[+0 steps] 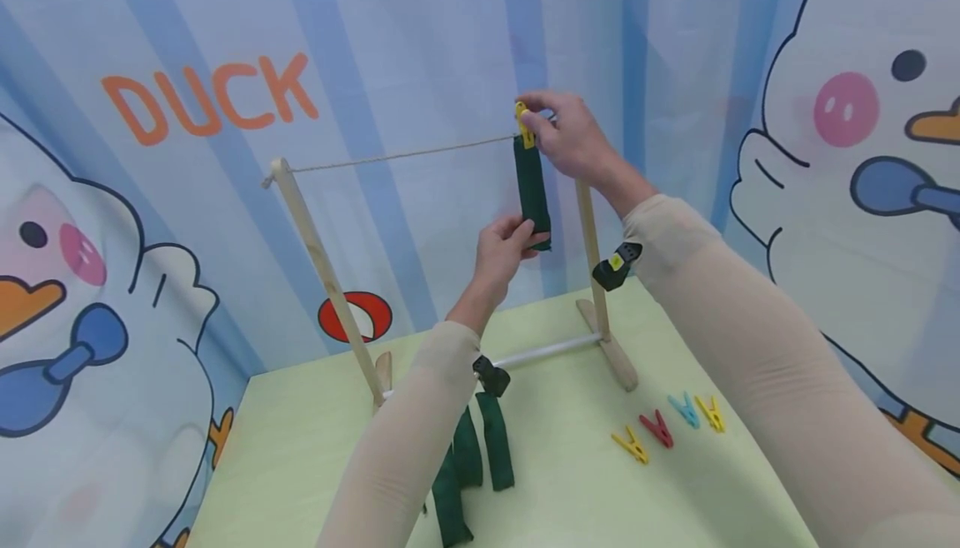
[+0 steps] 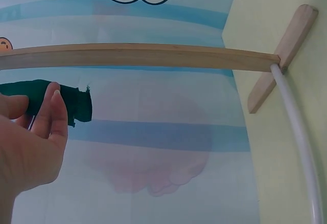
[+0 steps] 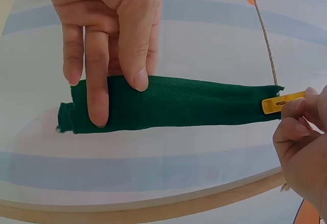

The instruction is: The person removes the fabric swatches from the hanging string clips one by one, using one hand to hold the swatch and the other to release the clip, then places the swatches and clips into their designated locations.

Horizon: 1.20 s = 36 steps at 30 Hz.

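A dark green cloth strip (image 1: 531, 186) hangs over the rope (image 1: 405, 154) near its right end. My right hand (image 1: 567, 138) pinches a yellow clothespin (image 3: 271, 105), whose jaws sit over the strip's top at the rope. Lower down, my left hand (image 1: 498, 255) holds the strip near its bottom end, with the thumb and one finger lying across its front and other fingers behind. In the left wrist view, the strip's frayed end (image 2: 83, 106) sticks out past the fingers.
A wooden post (image 1: 322, 269) stands at left and another (image 1: 592, 256) at right, joined below by a white bar (image 1: 551, 351). Several green strips (image 1: 497, 441) lie on the table (image 1: 570, 481). To the right are two yellow clothespins (image 1: 632, 445), a red one (image 1: 657, 429) and a blue one (image 1: 684, 410).
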### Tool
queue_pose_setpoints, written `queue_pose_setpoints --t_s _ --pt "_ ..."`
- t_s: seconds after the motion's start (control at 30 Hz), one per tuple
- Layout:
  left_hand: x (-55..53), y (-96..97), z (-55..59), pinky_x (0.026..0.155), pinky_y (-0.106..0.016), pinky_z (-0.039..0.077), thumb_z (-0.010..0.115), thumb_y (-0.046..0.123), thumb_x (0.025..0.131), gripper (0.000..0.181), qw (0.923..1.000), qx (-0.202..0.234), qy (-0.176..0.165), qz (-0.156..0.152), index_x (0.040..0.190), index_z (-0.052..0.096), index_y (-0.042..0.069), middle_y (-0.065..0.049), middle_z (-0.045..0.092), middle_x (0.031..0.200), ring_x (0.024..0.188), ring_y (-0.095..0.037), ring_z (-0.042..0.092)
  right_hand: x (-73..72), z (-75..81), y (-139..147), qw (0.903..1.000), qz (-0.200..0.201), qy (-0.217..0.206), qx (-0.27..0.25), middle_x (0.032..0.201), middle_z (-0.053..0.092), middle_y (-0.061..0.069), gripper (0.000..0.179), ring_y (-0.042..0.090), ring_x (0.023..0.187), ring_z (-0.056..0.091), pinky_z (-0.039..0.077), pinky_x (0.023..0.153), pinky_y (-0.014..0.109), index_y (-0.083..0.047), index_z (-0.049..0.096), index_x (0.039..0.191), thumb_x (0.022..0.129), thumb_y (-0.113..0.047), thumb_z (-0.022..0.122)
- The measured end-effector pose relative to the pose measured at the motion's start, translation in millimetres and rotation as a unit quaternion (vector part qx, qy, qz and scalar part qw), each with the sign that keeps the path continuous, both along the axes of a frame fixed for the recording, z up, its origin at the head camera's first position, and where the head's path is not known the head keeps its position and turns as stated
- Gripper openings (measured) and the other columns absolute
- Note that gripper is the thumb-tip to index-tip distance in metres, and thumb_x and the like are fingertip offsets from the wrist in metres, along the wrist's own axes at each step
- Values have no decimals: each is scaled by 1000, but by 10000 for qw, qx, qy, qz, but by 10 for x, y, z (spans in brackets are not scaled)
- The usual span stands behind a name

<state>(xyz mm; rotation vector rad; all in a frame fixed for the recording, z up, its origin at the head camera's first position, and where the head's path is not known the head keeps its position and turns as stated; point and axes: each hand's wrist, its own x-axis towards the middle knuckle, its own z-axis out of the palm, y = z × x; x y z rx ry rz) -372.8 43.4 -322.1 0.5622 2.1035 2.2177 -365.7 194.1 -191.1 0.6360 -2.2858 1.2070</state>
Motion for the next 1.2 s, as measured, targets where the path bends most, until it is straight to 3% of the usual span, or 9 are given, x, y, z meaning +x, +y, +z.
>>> queue_pose_setpoints --t_s 0.33,0.53,0.8,1.2 --pt "0 -22 43 92 -38 54 54 17 105 28 10000 40 -21 -3 126 62 -1 -13 67 119 107 -24 69 -7 22 -49 9988 -75 -94 -478 125 57 12 34 22 92 55 47 74 27 -1 57 134 107 -18 47" --pt "11 -31 47 90 -34 55 55 17 104 26 10000 -30 52 -13 124 63 2 -10 68 117 107 -23 69 -8 21 -57 9964 -297 -131 -787 121 61 10 32 28 96 57 50 75 28 -2 63 128 106 -22 51" --pt "19 -51 46 89 -33 55 55 16 105 27 9999 -51 105 -94 126 62 2 -11 67 119 111 -28 67 34 18 -66 9931 -530 -91 -1041 113 63 8 30 21 87 57 50 72 27 -4 66 123 104 -24 56" --pt "20 -103 79 96 -48 51 55 12 104 27 9996 219 139 -131 129 61 2 -14 67 120 112 -32 66 56 64 -95 9883 -791 -147 -1298 109 63 6 28 20 90 57 50 74 26 -5 70 116 102 -27 59"
